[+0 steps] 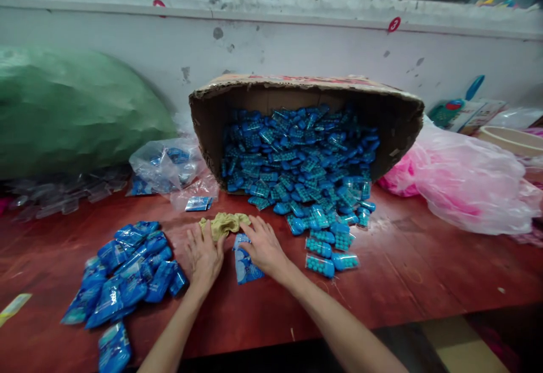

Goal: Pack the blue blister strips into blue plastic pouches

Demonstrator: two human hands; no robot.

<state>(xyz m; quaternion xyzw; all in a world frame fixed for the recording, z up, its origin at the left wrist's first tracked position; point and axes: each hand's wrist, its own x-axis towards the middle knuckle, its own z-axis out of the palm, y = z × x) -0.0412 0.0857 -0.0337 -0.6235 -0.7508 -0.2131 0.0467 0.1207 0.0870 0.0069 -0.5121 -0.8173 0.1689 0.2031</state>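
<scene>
Both my hands reach over the red table. My left hand (205,255) has its fingers spread and touches the near left side of a crumpled yellow-green cloth (224,224). My right hand (266,250) is open too, its fingertips at the cloth's right end. Beneath its thumb side lies a flat blue printed packet (247,265), partly covered by the fingers. To the left is a pile of filled blue packets (131,271). On the right, several clear bottles with blue caps and small teal balls (320,264) lie loose.
A tipped cardboard box (407,113) spills more bottles onto the red table (407,271). A clear bag (163,164) with blue packets and a large green sack (76,113) stand at the left. Pink-and-white plastic bags (470,183) lie at the right, against the wall.
</scene>
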